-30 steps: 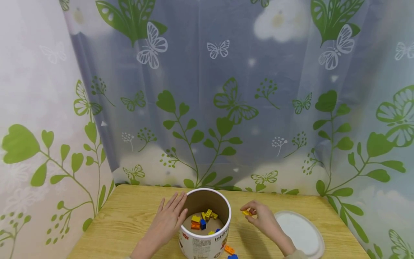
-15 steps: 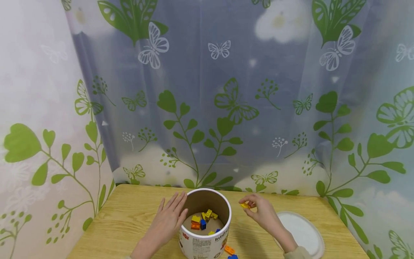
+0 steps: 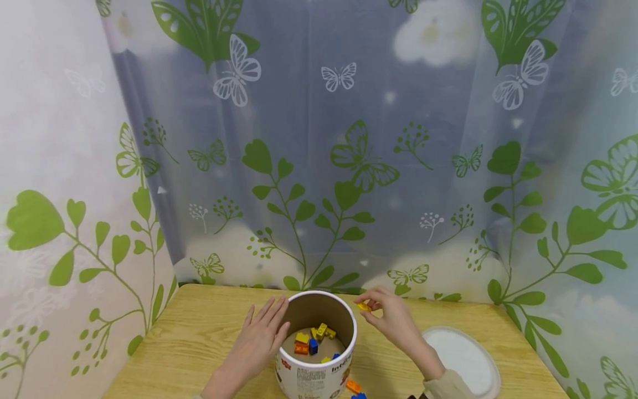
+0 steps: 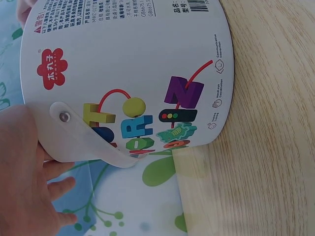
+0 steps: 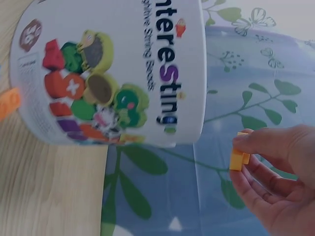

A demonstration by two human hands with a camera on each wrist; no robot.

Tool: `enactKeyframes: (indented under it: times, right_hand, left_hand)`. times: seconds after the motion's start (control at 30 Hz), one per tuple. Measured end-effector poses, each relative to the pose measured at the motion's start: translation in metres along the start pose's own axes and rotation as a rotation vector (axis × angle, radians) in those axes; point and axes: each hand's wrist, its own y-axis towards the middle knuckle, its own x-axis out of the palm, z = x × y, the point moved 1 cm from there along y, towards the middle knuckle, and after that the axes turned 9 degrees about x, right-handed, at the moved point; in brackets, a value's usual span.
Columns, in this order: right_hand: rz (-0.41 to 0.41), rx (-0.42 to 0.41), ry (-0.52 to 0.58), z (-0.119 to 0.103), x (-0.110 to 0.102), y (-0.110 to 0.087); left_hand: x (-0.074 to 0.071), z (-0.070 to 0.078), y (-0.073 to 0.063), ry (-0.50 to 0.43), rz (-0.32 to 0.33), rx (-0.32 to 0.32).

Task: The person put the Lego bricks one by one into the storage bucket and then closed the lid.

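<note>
Yellow block: raised off the surface, just right of the far part of the rim of the white bucket, outside its mouth. Nearest, a blue block is cut by the lower picture edge, and a dark object, too cropped to identify, sits there too. Just beyond the blue block, an orange block lies close against the bucket's right side. The bucket stands upright, its round mouth facing up uncovered; several yellow, orange and blue blocks lie apart from the rim on its floor. A strip of wood runs between the bucket and the white lid, flat at right, partly behind the sleeve.

The left hand lies along the rim's left side, apparently touching, fingers straight and slightly spread. The right hand pinches the yellow block between thumb and fingertips; its wrist view shows a narrow gap from block to bucket wall. Farther back come the surface's far edge and a leaf-and-butterfly curtain.
</note>
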Motion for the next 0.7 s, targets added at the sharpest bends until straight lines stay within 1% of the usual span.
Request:
enactKeyframes:
  times: [0.1, 0.37, 0.53, 0.7]
  right_hand:
    - [-0.011, -0.018, 0.025, -0.008, 0.006, 0.005]
    - [-0.098, -0.036, 0.108, -0.023, 0.026, 0.013]
    - [-0.116, -0.036, 0.089, -0.026, 0.038, 0.014]
    - [-0.133, -0.049, 0.060, -0.024, 0.049, 0.013]
  left_hand:
    - [0.000, 0.000, 0.000, -0.003, 0.000, 0.000]
    - [0.000, 0.001, 0.000, -0.009, 0.004, -0.004]
    - [-0.001, 0.002, -0.001, -0.012, 0.003, -0.005]
    - [-0.003, 0.003, 0.000, -0.010, 0.002, -0.009]
